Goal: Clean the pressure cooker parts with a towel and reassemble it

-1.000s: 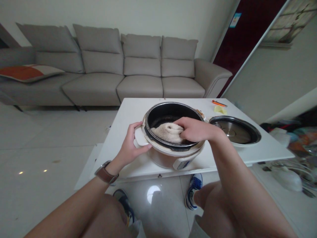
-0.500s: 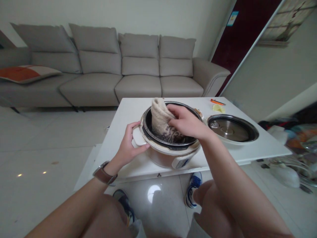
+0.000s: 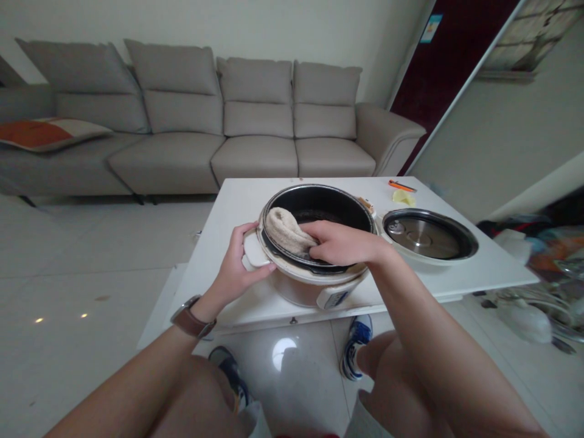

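Note:
A white rice cooker (image 3: 314,286) with a dark inner pot stands on the near part of the white table (image 3: 237,207). My left hand (image 3: 235,267) grips the cooker's left handle, with a brown-strapped watch on that wrist. My right hand (image 3: 340,243) is closed on a beige cloth (image 3: 283,228) and presses it against the pot's inner left wall, near the rim. The pot's floor behind the cloth is dark and mostly in shadow.
The cooker's lid (image 3: 426,234) lies upside down on the table to the right. An orange tool (image 3: 401,185) and a yellow scrap (image 3: 404,198) lie at the far right corner. A grey sofa (image 3: 219,134) stands behind; clutter lies on the floor at right.
The cloth was low in the pot, then lifted up above the rim, and now it is pressed down against the left inner wall. My left hand has stayed on the handle.

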`<action>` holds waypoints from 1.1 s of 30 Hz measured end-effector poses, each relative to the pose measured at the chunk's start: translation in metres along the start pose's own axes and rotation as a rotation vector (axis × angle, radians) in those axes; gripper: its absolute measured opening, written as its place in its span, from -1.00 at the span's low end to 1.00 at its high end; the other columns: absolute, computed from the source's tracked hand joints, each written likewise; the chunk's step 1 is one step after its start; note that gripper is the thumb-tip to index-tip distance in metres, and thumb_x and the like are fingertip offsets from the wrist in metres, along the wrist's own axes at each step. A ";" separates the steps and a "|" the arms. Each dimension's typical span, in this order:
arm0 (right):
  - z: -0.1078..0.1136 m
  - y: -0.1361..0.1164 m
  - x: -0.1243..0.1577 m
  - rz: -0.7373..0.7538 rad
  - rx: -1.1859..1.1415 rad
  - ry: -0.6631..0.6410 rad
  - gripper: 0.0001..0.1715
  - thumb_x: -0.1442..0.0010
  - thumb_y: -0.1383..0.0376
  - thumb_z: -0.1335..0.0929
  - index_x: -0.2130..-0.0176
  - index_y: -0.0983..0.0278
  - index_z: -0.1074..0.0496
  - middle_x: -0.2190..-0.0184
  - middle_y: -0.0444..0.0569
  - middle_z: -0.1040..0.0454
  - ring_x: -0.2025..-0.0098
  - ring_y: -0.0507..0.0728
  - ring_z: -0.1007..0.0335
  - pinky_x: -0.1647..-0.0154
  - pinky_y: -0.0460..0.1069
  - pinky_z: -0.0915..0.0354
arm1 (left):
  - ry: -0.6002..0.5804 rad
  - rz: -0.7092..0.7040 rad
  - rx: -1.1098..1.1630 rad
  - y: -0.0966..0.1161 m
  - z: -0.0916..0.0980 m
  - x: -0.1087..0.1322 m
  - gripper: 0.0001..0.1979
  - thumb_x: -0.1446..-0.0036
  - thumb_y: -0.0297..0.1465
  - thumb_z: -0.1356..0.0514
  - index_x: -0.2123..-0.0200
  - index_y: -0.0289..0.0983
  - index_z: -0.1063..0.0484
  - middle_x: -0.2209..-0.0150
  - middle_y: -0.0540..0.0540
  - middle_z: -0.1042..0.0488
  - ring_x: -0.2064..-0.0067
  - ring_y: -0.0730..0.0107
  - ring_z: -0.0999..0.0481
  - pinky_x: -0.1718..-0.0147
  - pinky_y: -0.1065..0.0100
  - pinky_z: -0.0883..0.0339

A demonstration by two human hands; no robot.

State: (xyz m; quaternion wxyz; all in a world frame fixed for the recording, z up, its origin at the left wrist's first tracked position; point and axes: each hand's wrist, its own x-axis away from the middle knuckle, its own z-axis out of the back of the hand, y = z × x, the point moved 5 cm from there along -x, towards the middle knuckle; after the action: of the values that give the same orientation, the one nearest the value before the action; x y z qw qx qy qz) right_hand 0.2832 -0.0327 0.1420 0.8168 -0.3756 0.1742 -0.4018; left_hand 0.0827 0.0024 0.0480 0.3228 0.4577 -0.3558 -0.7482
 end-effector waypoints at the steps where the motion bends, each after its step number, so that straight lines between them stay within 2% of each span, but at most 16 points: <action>1: 0.002 0.001 0.002 -0.020 0.005 -0.020 -0.66 0.04 0.49 -0.26 0.26 0.33 -0.51 0.22 -0.05 -0.59 0.16 0.13 -0.45 0.08 -0.05 -0.31 | -0.002 0.001 0.002 0.000 0.000 0.000 -0.14 0.01 -0.23 -0.46 -0.29 -0.19 -0.14 -0.25 -0.27 -0.27 -0.30 -0.05 -0.33 -0.32 -0.06 -0.16; 4: 0.013 0.009 0.010 -0.150 -0.016 -0.015 -0.70 0.13 0.47 -0.23 0.39 0.32 -0.48 0.43 -0.13 -0.52 0.34 0.09 -0.40 0.31 -0.08 -0.28 | 0.002 -0.010 -0.004 0.001 0.000 -0.001 -0.15 0.01 -0.23 -0.46 -0.28 -0.19 -0.15 -0.25 -0.27 -0.27 -0.30 -0.04 -0.31 -0.34 -0.07 -0.14; 6: 0.027 0.017 0.018 -0.242 -0.039 0.065 -0.73 0.20 0.43 -0.23 0.46 0.31 -0.46 0.55 -0.17 -0.42 0.43 0.08 -0.34 0.44 -0.09 -0.23 | 0.008 -0.029 -0.016 0.003 0.000 -0.001 -0.15 0.01 -0.23 -0.46 -0.27 -0.18 -0.15 -0.25 -0.25 -0.27 -0.31 -0.02 -0.30 -0.34 -0.06 -0.14; 9: 0.053 0.025 0.030 -0.303 -0.054 0.284 -0.77 0.23 0.40 -0.23 0.50 0.28 -0.44 0.61 -0.18 -0.34 0.47 0.08 -0.30 0.48 -0.09 -0.21 | 0.011 -0.044 -0.031 0.004 0.000 -0.001 -0.16 0.00 -0.23 -0.46 -0.27 -0.17 -0.15 -0.25 -0.23 -0.27 -0.32 -0.01 -0.30 -0.34 -0.04 -0.14; 12: 0.077 0.026 0.041 -0.294 -0.008 0.553 -0.88 0.17 0.38 -0.26 0.52 0.26 -0.39 0.60 -0.16 -0.31 0.47 0.09 -0.29 0.44 -0.06 -0.23 | 0.011 -0.030 -0.020 0.004 0.000 -0.001 -0.17 0.00 -0.22 -0.45 -0.27 -0.17 -0.15 -0.24 -0.23 -0.27 -0.30 -0.01 -0.32 -0.32 -0.03 -0.18; 15: 0.094 0.018 0.050 -0.288 0.226 0.864 -0.92 0.09 0.39 -0.27 0.51 0.25 -0.37 0.56 -0.10 -0.37 0.41 0.14 -0.33 0.35 -0.02 -0.25 | 0.015 -0.028 -0.017 0.005 0.000 -0.002 -0.17 0.01 -0.21 -0.45 -0.27 -0.17 -0.17 -0.23 -0.22 -0.28 -0.29 -0.01 -0.33 -0.31 -0.03 -0.20; 16: 0.095 0.014 0.050 -0.292 0.336 0.917 -0.90 0.07 0.41 -0.27 0.50 0.26 -0.38 0.54 -0.08 -0.41 0.37 0.17 -0.36 0.32 -0.01 -0.25 | 0.017 -0.030 -0.019 0.005 0.000 -0.002 -0.17 0.01 -0.21 -0.45 -0.26 -0.17 -0.17 -0.23 -0.22 -0.28 -0.29 -0.01 -0.33 -0.31 -0.03 -0.20; 17: 0.093 0.011 0.047 -0.294 0.446 0.914 -0.87 0.07 0.43 -0.27 0.48 0.26 -0.39 0.50 -0.04 -0.46 0.34 0.19 -0.38 0.29 0.00 -0.25 | 0.018 -0.033 -0.019 0.005 0.000 -0.002 -0.18 0.01 -0.21 -0.45 -0.26 -0.17 -0.18 -0.23 -0.22 -0.28 -0.28 -0.01 -0.33 -0.30 -0.02 -0.20; 19: 0.081 0.009 0.033 -0.286 0.615 0.735 -0.81 0.07 0.46 -0.27 0.43 0.27 -0.44 0.43 0.01 -0.54 0.27 0.22 -0.43 0.24 0.00 -0.23 | 0.017 -0.038 -0.017 0.006 0.001 -0.002 -0.18 0.00 -0.21 -0.46 -0.26 -0.17 -0.18 -0.23 -0.22 -0.28 -0.28 -0.01 -0.33 -0.29 -0.01 -0.22; 21: 0.060 0.015 0.017 -0.261 0.681 0.423 -0.74 0.08 0.50 -0.27 0.39 0.27 -0.49 0.37 0.03 -0.60 0.23 0.22 -0.47 0.20 -0.01 -0.23 | 0.016 -0.045 -0.020 0.006 0.001 -0.002 -0.18 0.01 -0.21 -0.46 -0.26 -0.17 -0.18 -0.23 -0.22 -0.28 -0.28 -0.01 -0.33 -0.29 -0.01 -0.22; 23: 0.038 0.026 0.006 -0.248 0.641 0.136 -0.65 0.06 0.52 -0.27 0.32 0.26 -0.55 0.31 0.03 -0.64 0.19 0.21 -0.52 0.15 -0.03 -0.24 | 0.017 -0.052 -0.025 0.007 0.002 -0.002 -0.17 0.01 -0.21 -0.47 -0.26 -0.17 -0.19 -0.22 -0.22 -0.28 -0.28 -0.01 -0.34 -0.30 -0.01 -0.21; 25: 0.023 0.039 -0.001 -0.258 0.544 -0.061 -0.51 0.04 0.53 -0.28 0.18 0.25 -0.61 0.19 0.02 -0.67 0.11 0.20 -0.55 0.08 -0.05 -0.28 | 0.014 -0.051 -0.029 0.008 0.002 -0.002 -0.17 0.02 -0.21 -0.47 -0.26 -0.18 -0.19 -0.22 -0.23 -0.29 -0.27 -0.02 -0.35 -0.29 -0.02 -0.22; 29: 0.012 0.059 -0.011 -0.373 0.446 -0.247 -0.28 -0.02 0.46 -0.36 -0.18 0.20 -0.52 -0.13 0.02 -0.58 -0.12 0.25 -0.51 -0.11 -0.02 -0.31 | 0.005 -0.047 -0.044 0.010 0.003 -0.002 -0.19 0.00 -0.20 -0.46 -0.25 -0.18 -0.19 -0.21 -0.23 -0.31 -0.26 -0.01 -0.36 -0.25 0.00 -0.27; 31: 0.011 0.061 -0.017 -0.425 0.467 -0.305 -0.26 -0.04 0.41 -0.39 -0.23 0.20 -0.49 -0.19 0.03 -0.54 -0.17 0.28 -0.49 -0.16 0.01 -0.31 | 0.006 -0.049 -0.043 0.010 0.004 -0.002 -0.21 -0.01 -0.20 -0.46 -0.24 -0.18 -0.19 -0.20 -0.23 -0.32 -0.25 0.01 -0.36 -0.22 0.01 -0.30; 33: 0.009 0.061 -0.022 -0.460 0.499 -0.365 -0.35 -0.07 0.38 -0.38 -0.17 0.23 -0.54 -0.11 0.05 -0.59 -0.11 0.28 -0.53 -0.13 0.02 -0.33 | 0.006 -0.056 -0.031 0.010 0.004 -0.002 -0.20 0.00 -0.21 -0.46 -0.24 -0.18 -0.19 -0.19 -0.22 -0.33 -0.23 0.03 -0.38 -0.18 0.02 -0.34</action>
State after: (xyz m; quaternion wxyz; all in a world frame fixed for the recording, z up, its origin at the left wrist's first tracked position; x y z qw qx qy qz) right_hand 0.3070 0.0126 0.1020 0.7892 -0.2601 -0.1659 -0.5310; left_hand 0.0817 0.0002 0.0583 0.3100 0.4647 -0.3302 -0.7609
